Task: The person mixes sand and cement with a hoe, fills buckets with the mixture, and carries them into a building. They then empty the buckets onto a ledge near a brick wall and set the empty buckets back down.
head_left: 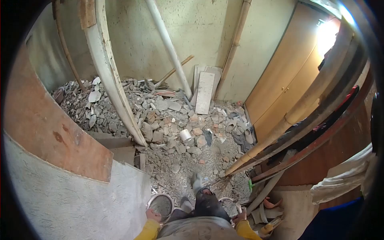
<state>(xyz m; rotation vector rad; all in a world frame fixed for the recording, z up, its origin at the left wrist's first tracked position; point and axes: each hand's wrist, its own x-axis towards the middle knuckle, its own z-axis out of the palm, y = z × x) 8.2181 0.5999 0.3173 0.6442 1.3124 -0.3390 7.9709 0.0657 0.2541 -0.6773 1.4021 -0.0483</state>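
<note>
At the lower edge of the head view, my left hand (153, 215) is closed on the side of a round bucket (173, 203). Grey, gritty material fills that bucket. My right hand (240, 216) is closed at the edge of a second bucket (226, 198), which my leg and body partly hide. What shows inside it is also grey and gritty. Yellow sleeves cover both forearms. The buckets hang or stand on either side of my legs; their undersides are out of sight.
A heap of broken rubble (160, 106) lies along the back wall, with a white can (186, 135) on it. A pale post (114, 84), a slanting pipe (170, 46) and a bamboo pole (256, 150) cross the space. Boards (205, 93) lean by the wall; a wooden wardrobe (286, 76) stands right.
</note>
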